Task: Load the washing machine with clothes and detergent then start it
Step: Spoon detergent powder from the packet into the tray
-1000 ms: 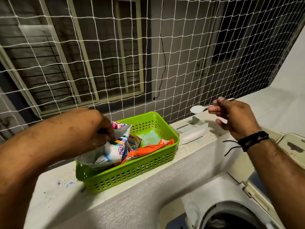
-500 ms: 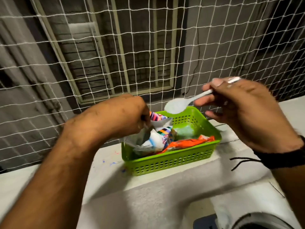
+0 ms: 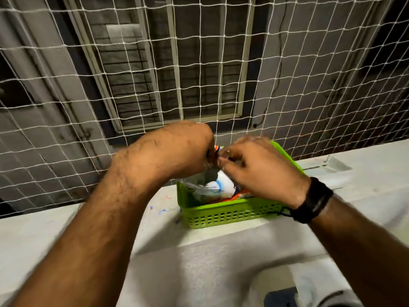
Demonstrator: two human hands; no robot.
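Observation:
A white detergent packet [image 3: 218, 185] with a coloured top stands in a green plastic basket [image 3: 221, 216] on the white ledge. My left hand [image 3: 177, 151] grips the packet's top edge from the left. At the packet's mouth my right hand [image 3: 259, 171], with a black wristband, has its fingers curled; it pinches the white spoon's handle, and the spoon's bowl is hidden behind the hands. Motion blurs both hands. An orange packet [image 3: 241, 194] lies in the basket under my right hand.
The ledge [image 3: 66, 227] runs left to right below a white rope net [image 3: 199, 63] that closes off the opening behind it. Part of the washing machine's top [image 3: 309, 293] shows at the bottom right, below the ledge.
My right hand has brought the spoon from the right and from above the basket down to the packet's mouth. My left hand has kept its grip on the packet. The view has swung left.

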